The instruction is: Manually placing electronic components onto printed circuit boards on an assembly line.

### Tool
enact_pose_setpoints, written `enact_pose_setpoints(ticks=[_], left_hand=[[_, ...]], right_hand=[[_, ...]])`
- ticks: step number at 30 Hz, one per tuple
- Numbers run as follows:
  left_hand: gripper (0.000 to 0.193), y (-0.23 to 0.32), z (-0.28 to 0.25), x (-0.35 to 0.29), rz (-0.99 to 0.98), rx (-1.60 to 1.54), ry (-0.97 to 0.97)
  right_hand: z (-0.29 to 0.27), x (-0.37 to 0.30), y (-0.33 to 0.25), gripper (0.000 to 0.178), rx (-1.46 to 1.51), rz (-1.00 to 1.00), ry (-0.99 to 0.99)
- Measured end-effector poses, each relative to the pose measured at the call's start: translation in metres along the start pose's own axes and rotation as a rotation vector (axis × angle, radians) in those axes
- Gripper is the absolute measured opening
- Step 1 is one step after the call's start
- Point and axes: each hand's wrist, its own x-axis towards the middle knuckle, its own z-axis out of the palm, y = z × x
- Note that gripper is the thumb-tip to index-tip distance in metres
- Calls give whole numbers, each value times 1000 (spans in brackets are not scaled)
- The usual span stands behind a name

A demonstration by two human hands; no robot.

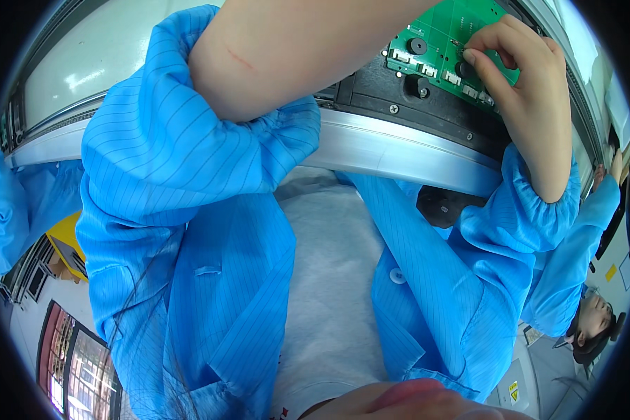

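Note:
A green circuit board (437,35) lies in a black fixture (374,91) at the upper right. Along the board's near edge sit several small white connectors (428,71). Behind them stands a round black component (417,46), and a second one is partly covered by my fingers. My right hand (521,66) is over the board, thumb and forefinger pinched together at its surface; whatever is between the tips is too small to make out. My left forearm (287,52) crosses above the board's left side and leaves the picture at the top, so my left hand is hidden.
A silver metal rail (399,147) runs between my body and the fixture. A pale panel (98,59) lies to the left beyond the rail. Another person in a blue coat (563,280) is at the far right. A yellow box (66,245) stands at the left.

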Motion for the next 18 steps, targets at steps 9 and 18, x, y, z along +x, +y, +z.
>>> enact_pose_setpoints(ticks=[9,18], left_hand=[[15,-16,-11,8,95,-85,-43],[16,7,0,5,-42,-13,10]], right_hand=[[-6,7,8,9,-55,-76,1],[-15,7,16,8,-119,-149,-6]])
